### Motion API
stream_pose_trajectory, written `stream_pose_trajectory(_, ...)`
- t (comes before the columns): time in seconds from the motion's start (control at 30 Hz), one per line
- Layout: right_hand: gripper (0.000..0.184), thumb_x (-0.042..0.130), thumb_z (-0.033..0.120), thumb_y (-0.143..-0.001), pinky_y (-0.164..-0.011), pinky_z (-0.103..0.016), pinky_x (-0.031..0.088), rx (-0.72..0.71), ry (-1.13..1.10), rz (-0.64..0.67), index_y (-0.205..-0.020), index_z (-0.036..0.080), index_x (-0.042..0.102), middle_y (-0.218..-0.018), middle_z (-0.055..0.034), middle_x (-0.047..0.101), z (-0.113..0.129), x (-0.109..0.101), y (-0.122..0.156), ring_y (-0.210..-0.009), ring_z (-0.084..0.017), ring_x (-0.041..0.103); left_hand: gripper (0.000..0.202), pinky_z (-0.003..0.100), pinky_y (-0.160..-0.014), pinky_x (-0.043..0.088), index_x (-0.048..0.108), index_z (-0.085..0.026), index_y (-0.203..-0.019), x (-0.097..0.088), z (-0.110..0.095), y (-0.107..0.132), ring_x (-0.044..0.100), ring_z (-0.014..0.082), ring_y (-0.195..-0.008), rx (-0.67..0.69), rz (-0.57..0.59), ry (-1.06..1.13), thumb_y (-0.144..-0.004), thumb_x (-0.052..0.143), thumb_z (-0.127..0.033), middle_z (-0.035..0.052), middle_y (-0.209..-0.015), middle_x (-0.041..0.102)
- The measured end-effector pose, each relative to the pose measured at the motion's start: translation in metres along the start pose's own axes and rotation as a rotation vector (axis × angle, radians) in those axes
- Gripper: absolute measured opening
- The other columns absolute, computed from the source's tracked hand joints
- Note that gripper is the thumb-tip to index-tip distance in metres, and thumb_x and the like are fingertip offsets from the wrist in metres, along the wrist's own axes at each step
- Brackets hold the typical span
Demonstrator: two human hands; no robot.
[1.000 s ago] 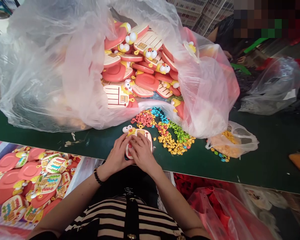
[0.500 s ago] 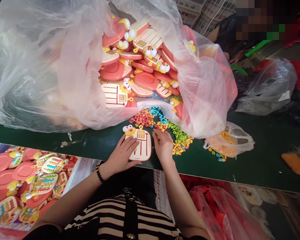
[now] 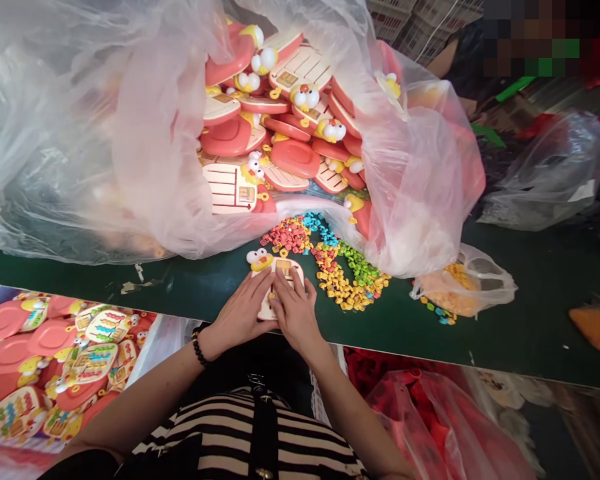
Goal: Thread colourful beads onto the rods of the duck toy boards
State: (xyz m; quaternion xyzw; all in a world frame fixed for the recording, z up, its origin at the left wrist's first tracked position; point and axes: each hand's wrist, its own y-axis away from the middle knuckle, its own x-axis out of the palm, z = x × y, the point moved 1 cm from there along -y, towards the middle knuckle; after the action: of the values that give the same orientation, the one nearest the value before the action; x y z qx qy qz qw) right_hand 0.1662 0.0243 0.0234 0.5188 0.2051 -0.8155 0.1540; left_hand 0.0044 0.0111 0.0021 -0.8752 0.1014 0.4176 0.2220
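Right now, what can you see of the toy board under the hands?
The toy board lies flat on the dark green table, near its front edge, mostly covered by the left hand and right hand, whose fingers rest on it. It looks like moulded plastic: cream face, thin red lines, a small tan panel at the top, and a yellow duck head with white bulging eyes at its upper left corner. The loose coloured pieces lie just to its right, apparently apart.

The left forearm and right forearm angle inward toward the body's midline. The left hand and right hand lie palm-down, open, side by side, almost touching.
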Motion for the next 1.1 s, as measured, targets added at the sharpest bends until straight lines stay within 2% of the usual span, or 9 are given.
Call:
stream_pose_trajectory(0.07,0.037,0.044,0.032,-0.098,-0.110,-0.053,0.027,-0.067,-0.111,0.044,-0.132,0.024,0.056,-0.134,-0.0068,0.059,-0.006,-0.005,-0.010,-0.138,-0.028,0.039,0.092,0.050,-0.112,0.033,0.014,-0.014,-0.149,0.000,0.000,0.000,0.035,0.0304,-0.139,-0.010,-0.001,0.001,-0.082,0.060,-0.056,0.0203,-0.150,0.035)
stream_pose_trajectory(0.1,0.033,0.045,0.032,-0.098,-0.109,-0.051,0.031,-0.086,-0.172,0.039,-0.125,0.025,0.062,-0.128,-0.0060,0.064,-0.012,-0.009,-0.018,-0.131,-0.026,0.047,0.091,0.050,-0.112,0.033,0.016,-0.014,-0.149,0.000,-0.001,-0.001,0.036,0.0309,-0.138,-0.010,0.007,-0.011,-0.082,0.061,-0.057,0.0197,-0.150,0.036)
stream_pose_trajectory(0.2,0.028,0.045,0.028,-0.097,-0.094,-0.037,0.047,-0.060,-0.258,-0.081,-0.105,0.025,0.072,-0.106,-0.0049,0.073,-0.034,-0.021,-0.050,-0.103,-0.020,0.065,0.074,0.052,-0.110,0.032,0.038,-0.017,-0.141,-0.001,-0.005,-0.001,0.042,0.0323,-0.132,0.008,0.035,-0.075,-0.082,0.062,-0.054,0.0159,-0.142,0.048)
stream_pose_trajectory(0.27,0.025,0.050,0.024,-0.095,-0.085,-0.033,0.050,-0.061,-0.175,-0.091,-0.099,0.025,0.074,-0.098,-0.0052,0.073,-0.043,-0.024,-0.074,-0.093,-0.019,0.066,0.062,0.053,-0.108,0.034,0.050,-0.018,-0.131,-0.003,-0.008,0.002,0.045,0.0329,-0.128,0.016,0.034,-0.105,-0.081,0.064,-0.052,0.0143,-0.137,0.054)
stream_pose_trajectory(0.43,0.020,0.060,0.011,-0.086,-0.073,-0.028,0.049,-0.115,0.071,0.117,-0.095,0.021,0.075,-0.093,-0.0070,0.070,-0.045,-0.017,-0.112,-0.087,-0.020,0.064,0.055,0.052,-0.106,0.037,0.057,-0.017,-0.120,-0.011,-0.009,0.018,0.046,0.0315,-0.125,-0.004,0.007,-0.115,-0.079,0.067,-0.053,0.0135,-0.133,0.056)
stream_pose_trajectory(0.6,0.017,0.057,0.011,-0.087,-0.069,-0.029,0.047,0.009,0.229,0.100,-0.094,0.018,0.071,-0.098,-0.0103,0.064,-0.046,-0.008,-0.110,-0.083,-0.021,0.062,0.057,0.051,-0.109,0.036,0.056,-0.016,-0.121,-0.014,-0.006,0.021,0.044,0.0307,-0.127,-0.037,-0.005,-0.100,-0.078,0.068,-0.052,0.0131,-0.134,0.056)
stream_pose_trajectory(0.83,0.020,0.049,0.007,-0.086,-0.074,-0.029,0.049,-0.029,0.234,0.021,-0.087,0.018,0.067,-0.098,-0.0106,0.063,-0.054,-0.008,-0.101,-0.084,-0.021,0.061,0.059,0.052,-0.110,0.034,0.056,-0.015,-0.122,-0.008,-0.005,-0.004,0.047,0.0306,-0.124,-0.008,-0.027,-0.100,-0.078,0.069,-0.052,0.0141,-0.132,0.056)
stream_pose_trajectory(0.97,0.021,0.047,0.008,-0.084,-0.076,-0.031,0.052,-0.033,0.015,-0.091,-0.085,0.019,0.066,-0.089,-0.0064,0.066,-0.060,-0.020,-0.088,-0.083,-0.019,0.062,0.060,0.052,-0.112,0.031,0.053,-0.016,-0.126,-0.007,-0.005,-0.003,0.044,0.0303,-0.128,0.000,-0.018,-0.092,-0.080,0.066,-0.052,0.0143,-0.135,0.054)
stream_pose_trajectory(1.1,0.020,0.053,0.019,-0.085,-0.072,-0.030,0.054,0.034,-0.321,-0.214,-0.099,0.021,0.068,-0.094,-0.0047,0.069,-0.055,-0.023,-0.072,-0.080,-0.017,0.064,0.070,0.052,-0.114,0.029,0.044,-0.015,-0.136,-0.005,-0.006,-0.004,0.042,0.0307,-0.130,-0.022,-0.002,-0.075,-0.080,0.067,-0.051,0.0136,-0.138,0.052)
